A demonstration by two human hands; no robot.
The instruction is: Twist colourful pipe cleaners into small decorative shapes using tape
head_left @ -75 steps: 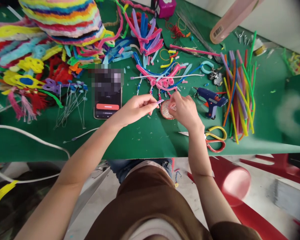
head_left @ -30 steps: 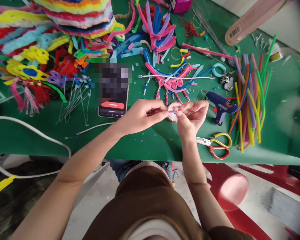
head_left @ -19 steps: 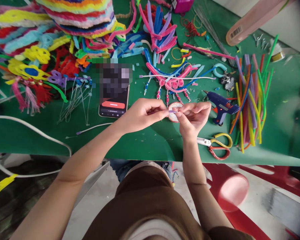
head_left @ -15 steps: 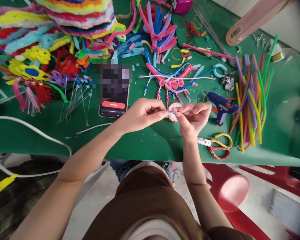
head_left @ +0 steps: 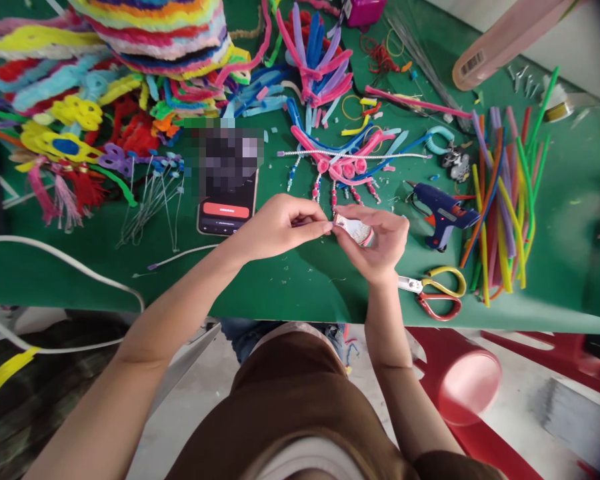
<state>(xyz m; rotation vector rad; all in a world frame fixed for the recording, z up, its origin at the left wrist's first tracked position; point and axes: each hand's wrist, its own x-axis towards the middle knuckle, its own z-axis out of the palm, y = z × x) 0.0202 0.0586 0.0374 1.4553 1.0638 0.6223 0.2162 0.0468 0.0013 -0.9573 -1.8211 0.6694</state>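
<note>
Purple piece [head_left: 333,224] sits pinched in left hand [head_left: 277,230] — right hand [head_left: 383,244] arched

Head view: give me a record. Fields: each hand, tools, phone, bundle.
left hand: pinching a small purple piece
right hand: curled at the bead dish; grip unclear
tools: blue glue gun, scissors with yellow and red handles
phone: on green table, left of left hand
bundle: multicoloured stems, right of glue gun
</note>
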